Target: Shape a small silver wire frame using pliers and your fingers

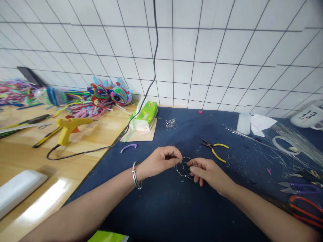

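A thin wire ring [179, 173] with small beads and finer wire loops inside hangs between my two hands, over the dark blue cloth [171, 208]. My left hand [161, 160], a silver bangle at its wrist, pinches the ring's upper left side. The fingers of my right hand [205, 170] are curled round its right side, hiding part of it; a small yellowish piece shows at those fingertips. Just beyond my right hand lie yellow-handled pliers [215, 149], jaws pointing left. A small tangle of thin wire pieces [170, 124] rests farther back on the cloth.
Left on the wooden table are a yellow glue gun [68, 129], a cutter [47, 137] and colourful pipe cleaners [15, 94]. A green tissue pack [145, 115] stands by a hanging black cable [155, 64]. Scissors [306, 208], wire lengths [300, 143] and a mug [308, 115] occupy the right.
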Motion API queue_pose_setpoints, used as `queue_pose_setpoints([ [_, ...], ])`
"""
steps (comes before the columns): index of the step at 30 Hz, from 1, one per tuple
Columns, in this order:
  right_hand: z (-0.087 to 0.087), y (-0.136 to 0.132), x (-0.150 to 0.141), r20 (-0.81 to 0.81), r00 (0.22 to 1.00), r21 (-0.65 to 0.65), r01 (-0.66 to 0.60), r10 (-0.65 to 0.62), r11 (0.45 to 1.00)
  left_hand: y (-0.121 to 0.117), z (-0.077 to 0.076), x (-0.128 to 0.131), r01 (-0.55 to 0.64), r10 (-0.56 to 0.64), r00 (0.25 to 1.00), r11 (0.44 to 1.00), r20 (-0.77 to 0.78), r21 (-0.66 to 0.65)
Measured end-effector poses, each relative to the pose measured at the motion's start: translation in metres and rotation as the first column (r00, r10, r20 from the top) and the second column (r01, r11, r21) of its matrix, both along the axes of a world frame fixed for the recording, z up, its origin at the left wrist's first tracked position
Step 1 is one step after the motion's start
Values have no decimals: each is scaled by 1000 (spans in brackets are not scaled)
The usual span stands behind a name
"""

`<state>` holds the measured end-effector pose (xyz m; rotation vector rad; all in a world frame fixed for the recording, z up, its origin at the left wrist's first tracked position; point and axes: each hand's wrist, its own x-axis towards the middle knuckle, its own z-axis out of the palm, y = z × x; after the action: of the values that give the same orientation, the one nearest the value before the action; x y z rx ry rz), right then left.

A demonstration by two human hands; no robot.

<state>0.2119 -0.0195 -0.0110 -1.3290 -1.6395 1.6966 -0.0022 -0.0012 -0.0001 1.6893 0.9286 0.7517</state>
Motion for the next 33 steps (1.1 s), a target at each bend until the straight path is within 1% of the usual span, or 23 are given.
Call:
queue_pose_setpoints([
  [2, 0, 0, 1, -18, 1000, -14, 0, -1, 1000, 1, 0, -1, 19, -19, 1000, 1000, -12, 6],
  [6, 2, 1, 1, -34, 999, -33, -2, 1, 999, 6, 1, -5, 110, -111, 994, 994, -24, -4],
  [9, 3, 1, 1, -30, 1000, -36, 2, -3, 999, 9, 3, -9, 165, -164, 986, 986, -36, 14],
  [13, -1, 1, 1, -34, 999, -22, 5, -6, 1000, 8, 7, -11, 209, -206, 976, 977, -72, 46],
  [15, -3, 0, 1, -29, 1000, -14, 9, -10, 1000, 6, 10, -10, 207, -198, 973, 976, -117, 66],
  [19, -3, -1, -1, -20, 1000, 2, 14, -14, 1000, -1, 12, -6, 149, -122, 976, 978, -182, 148],
  [23, -1, -1, -2, 5, 1000, 18, 24, -24, 1000, -7, 11, 0, 66, -5, 971, 967, -239, 247],
  [26, -1, 0, -3, 19, 999, 24, 27, -27, 999, -13, 8, 6, 5, 102, 946, 945, -307, 328],
  [30, -4, -1, -3, 10, 999, 41, 39, -39, 998, -21, 3, 14, -55, 230, 902, 900, -365, 433],
  [33, -6, -2, -3, 15, 999, 49, 43, -44, 998, -23, 0, 17, -63, 264, 893, 875, -364, 480],
])
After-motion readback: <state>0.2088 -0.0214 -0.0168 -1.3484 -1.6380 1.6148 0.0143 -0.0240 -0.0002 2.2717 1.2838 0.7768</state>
